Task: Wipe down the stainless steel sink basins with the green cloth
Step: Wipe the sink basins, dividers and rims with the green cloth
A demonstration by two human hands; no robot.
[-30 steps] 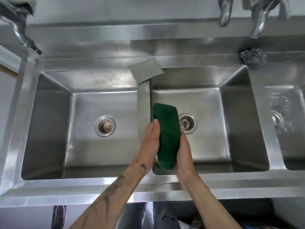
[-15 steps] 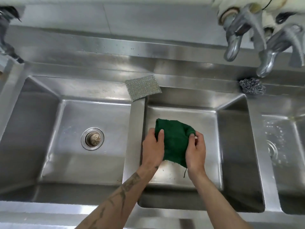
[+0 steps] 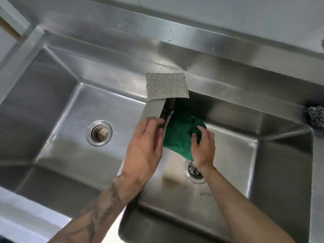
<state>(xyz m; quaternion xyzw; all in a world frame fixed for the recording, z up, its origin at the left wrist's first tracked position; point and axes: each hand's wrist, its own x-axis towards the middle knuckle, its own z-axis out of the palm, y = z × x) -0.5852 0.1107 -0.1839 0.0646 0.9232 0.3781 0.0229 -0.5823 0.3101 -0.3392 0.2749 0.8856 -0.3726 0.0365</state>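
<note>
The green cloth (image 3: 180, 134) lies bunched against the far left corner of the right basin (image 3: 233, 155), close to the divider (image 3: 152, 109). My right hand (image 3: 203, 146) presses down on the cloth's right side, fingers curled on it. My left hand (image 3: 145, 144) hovers over the divider beside the cloth's left edge, fingers apart; whether its fingertips touch the cloth I cannot tell. The left basin (image 3: 57, 120) has its drain (image 3: 99, 133) showing. The right basin's drain (image 3: 194, 171) is partly hidden by my right wrist.
A silver mesh scouring pad (image 3: 166, 86) rests on the back ledge at the top of the divider. A steel wool ball (image 3: 316, 116) sits on the ledge at the far right. The steel backsplash (image 3: 157, 32) runs along the rear.
Both hands carried the cloth from above the drain down into the right basin's far left corner. The left hand has loosened from the cloth, and the view has tilted closer to the basins.
</note>
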